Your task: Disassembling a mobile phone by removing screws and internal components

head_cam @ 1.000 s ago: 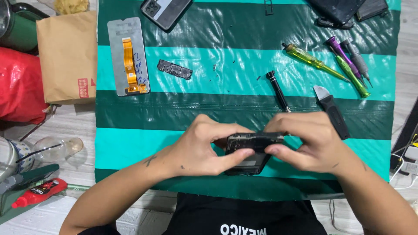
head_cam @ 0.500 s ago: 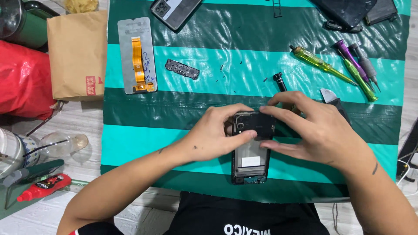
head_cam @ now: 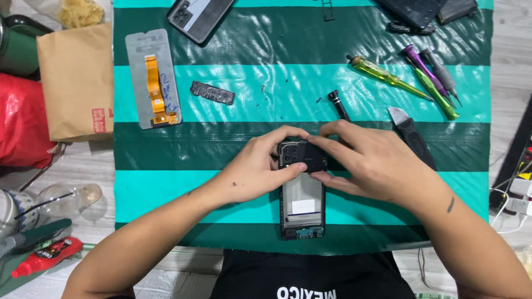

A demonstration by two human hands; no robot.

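Observation:
An opened black phone [head_cam: 302, 207] lies lengthwise on the green striped mat [head_cam: 233, 99], its bare insides facing up. Over its top end sits a small black cover piece with camera holes [head_cam: 302, 155]. My left hand [head_cam: 260, 166] pinches the left side of that piece. My right hand [head_cam: 371, 160] presses on its right side with the fingertips. Both hands meet over the phone's upper part and hide some of it.
A phone screen with an orange flex cable [head_cam: 152, 77], a small metal plate [head_cam: 212, 92], another phone [head_cam: 199, 16], screwdrivers [head_cam: 388, 77], a black driver [head_cam: 338, 105] and a knife [head_cam: 410, 135] lie on the mat. A brown paper bag [head_cam: 75, 83], a red bag [head_cam: 22, 119] and a red tube [head_cam: 47, 256] sit at the left.
The phone has been turned from crosswise in both hands to lying lengthwise on the mat. My hands have shifted to its top end, onto the camera cover piece.

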